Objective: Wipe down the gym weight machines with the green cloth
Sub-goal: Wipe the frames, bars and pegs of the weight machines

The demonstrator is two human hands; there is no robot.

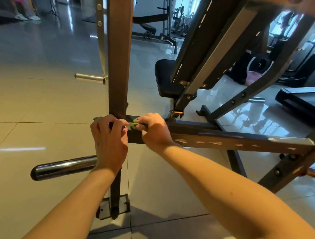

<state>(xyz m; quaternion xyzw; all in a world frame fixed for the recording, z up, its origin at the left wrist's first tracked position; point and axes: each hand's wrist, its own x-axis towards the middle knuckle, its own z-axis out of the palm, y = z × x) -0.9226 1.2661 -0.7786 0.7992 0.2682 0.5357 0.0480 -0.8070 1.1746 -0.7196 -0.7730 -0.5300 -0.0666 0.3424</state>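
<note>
1. Head view: the right hand [152, 130] clamps the bunched cloth [135, 122] against the beam's [228, 139] left end, beside the post [118, 57].
2. The left hand [109, 139] touches that corner with its fingers curled; I cannot tell whether it grips anything.
3. A chrome peg [64, 168] juts out below.
</note>
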